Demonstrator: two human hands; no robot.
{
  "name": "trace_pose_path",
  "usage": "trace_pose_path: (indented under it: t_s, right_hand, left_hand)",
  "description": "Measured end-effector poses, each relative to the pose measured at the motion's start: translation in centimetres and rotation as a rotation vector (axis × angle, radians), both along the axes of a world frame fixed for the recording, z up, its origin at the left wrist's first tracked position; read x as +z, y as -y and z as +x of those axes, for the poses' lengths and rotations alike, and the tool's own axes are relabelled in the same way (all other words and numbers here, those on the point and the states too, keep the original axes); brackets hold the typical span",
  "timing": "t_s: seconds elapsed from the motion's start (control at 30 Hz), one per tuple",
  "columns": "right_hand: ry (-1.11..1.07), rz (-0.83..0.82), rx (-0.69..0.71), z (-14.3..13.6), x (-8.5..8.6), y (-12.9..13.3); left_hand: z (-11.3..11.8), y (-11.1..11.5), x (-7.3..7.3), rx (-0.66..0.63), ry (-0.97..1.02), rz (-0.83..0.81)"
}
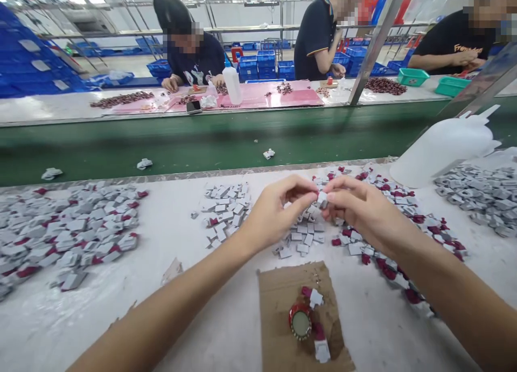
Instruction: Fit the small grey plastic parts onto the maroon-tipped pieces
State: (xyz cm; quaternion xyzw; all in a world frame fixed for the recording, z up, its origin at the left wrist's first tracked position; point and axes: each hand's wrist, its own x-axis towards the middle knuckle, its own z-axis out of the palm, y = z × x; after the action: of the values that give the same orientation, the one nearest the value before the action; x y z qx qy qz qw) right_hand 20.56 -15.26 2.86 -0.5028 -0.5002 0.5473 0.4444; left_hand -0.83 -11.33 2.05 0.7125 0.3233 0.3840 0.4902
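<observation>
My left hand (pixel 278 208) and my right hand (pixel 363 208) meet over the table, fingertips pinched on one small grey plastic piece (pixel 322 200). Whether a dark red part is joined to it I cannot tell. Below the hands lies a heap of plain grey pieces (pixel 302 236), partly hidden by them. Nearer me is a brown cardboard sheet (pixel 277 307) bearing an upturned bottle cap (pixel 301 324) and two grey-and-dark-red pieces, one above the cap (pixel 315 298) and one below it (pixel 322 349).
Grey and dark red pieces form a large pile on the left (pixel 81 221) and a band on the right (pixel 388 259). A white plastic scoop-like container (pixel 444 146) stands by more grey pieces (pixel 480 197). Beyond the green belt (pixel 202 140), several people sit at another table.
</observation>
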Motion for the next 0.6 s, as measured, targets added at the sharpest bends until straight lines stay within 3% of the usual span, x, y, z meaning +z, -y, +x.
trace_pose_path:
  t_s: [0.17,0.27,0.33,0.43,0.6]
  right_hand:
    - [0.335,0.195,-0.027,-1.0,-1.8,7.4]
    - [0.443,0.357,-0.033,-1.4,-2.7,10.7]
    - [0.474,0.415,0.004,-1.6,-3.2,12.0]
    - [0.459,0.41,0.04,-1.8,-3.8,13.1]
    - [0.34,0.342,0.021,-2.4,-4.3,14.5]
  left_hand:
    - [-1.5,7.5,-1.3,0.092,-0.018,-0.237]
    - [-2.4,11.0,-1.8,0.072,-0.049,-0.33]
    - [-3.0,12.2,-1.7,0.014,-0.1,-0.319]
    - [-4.4,11.9,-1.7,-0.018,-0.22,-0.11]
    - [-7.3,8.0,-3.3,0.332,-0.714,0.47]
